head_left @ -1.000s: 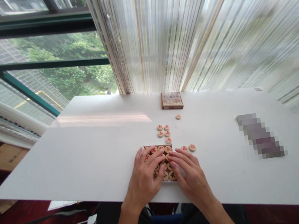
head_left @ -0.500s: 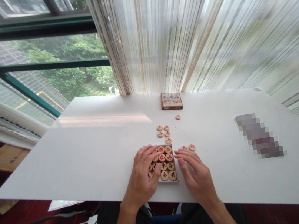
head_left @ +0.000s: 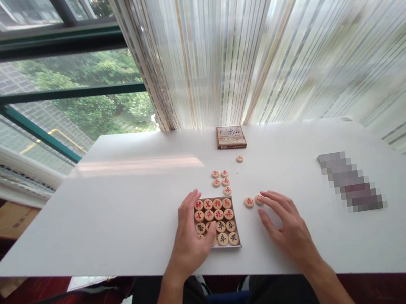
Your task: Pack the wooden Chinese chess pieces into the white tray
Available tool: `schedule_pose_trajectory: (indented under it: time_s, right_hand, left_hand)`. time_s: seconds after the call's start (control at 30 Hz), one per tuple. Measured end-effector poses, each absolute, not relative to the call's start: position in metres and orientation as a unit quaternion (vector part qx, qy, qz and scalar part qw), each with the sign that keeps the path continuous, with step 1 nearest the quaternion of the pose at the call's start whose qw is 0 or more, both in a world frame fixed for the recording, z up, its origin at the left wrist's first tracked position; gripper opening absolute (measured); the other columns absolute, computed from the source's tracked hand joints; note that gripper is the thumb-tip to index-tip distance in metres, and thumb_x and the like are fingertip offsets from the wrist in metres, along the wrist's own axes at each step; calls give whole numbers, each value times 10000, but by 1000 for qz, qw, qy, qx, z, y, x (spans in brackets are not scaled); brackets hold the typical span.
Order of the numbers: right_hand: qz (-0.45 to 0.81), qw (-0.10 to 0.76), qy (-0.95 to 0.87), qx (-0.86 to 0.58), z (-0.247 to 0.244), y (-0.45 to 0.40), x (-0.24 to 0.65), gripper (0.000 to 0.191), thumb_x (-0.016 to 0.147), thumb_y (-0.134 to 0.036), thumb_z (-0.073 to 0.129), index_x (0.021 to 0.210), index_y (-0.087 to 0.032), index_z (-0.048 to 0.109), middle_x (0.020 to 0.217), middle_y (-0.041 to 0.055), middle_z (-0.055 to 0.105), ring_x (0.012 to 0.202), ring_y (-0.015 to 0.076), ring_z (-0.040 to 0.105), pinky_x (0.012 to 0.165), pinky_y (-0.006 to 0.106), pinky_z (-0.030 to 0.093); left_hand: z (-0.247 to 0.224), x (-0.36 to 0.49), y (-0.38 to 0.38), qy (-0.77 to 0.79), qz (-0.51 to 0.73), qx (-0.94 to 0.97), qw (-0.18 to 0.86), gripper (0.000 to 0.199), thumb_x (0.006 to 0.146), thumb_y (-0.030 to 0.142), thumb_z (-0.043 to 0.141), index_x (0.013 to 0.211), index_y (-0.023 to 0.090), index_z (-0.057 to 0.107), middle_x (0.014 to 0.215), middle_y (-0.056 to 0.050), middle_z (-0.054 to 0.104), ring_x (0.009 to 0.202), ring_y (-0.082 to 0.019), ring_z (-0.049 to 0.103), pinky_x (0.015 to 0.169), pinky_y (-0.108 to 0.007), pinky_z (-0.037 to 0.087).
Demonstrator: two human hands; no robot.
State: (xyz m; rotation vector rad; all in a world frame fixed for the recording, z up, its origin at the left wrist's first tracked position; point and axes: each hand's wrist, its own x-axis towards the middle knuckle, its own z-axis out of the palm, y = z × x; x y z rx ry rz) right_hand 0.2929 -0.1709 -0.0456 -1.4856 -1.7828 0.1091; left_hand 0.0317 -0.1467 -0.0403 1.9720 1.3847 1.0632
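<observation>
My left hand (head_left: 192, 237) lies at the tray's left side, lower centre of the frame; its fingers are open, thumb well apart from the rest and reaching over the lower rows, the other fingers along the left edge; whether the thumb presses on anything, I cannot tell.

The tray (head_left: 229, 246) sits flat on the white table (head_left: 120, 210); the pieces in the tray (head_left: 219, 214) stand in rows of four, the upper two rows marked red, the lower two black; part of the bottom row is hidden by my hand.

My right hand (head_left: 286, 226) is right of centre, low in the frame; thumb and fingers stand open and apart, fingertips at the right piece (head_left: 258, 199) of a loose red pair and partly covering it; contact cannot be told; the left piece (head_left: 249, 202) lies just beside it, face up.

Five loose pieces (head_left: 217, 183) form a cluster just above the tray, all red-marked; a single piece (head_left: 239, 158) lies apart, higher in the frame; above that, a flat printed box (head_left: 230, 137) near the curtain (head_left: 191, 47); a pixelated object (head_left: 351, 183) at right, unreadable; window frame (head_left: 64, 92), upper left.
</observation>
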Motion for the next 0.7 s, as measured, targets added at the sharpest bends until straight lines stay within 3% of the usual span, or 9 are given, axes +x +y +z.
schedule_pose_trajectory:
  time_s: [0.7]
  right_hand:
    - [57,382,-706,-593,-53,-171,290,338,961,-287,567,1298,-268,578,1347,99,579,1293,301,504,1075,556,467]
  left_hand:
    - [-44,30,-144,504,400,719,263,593,908,195,569,1465,267,380,1520,-98,390,1434,-270,363,1198,-507,343]
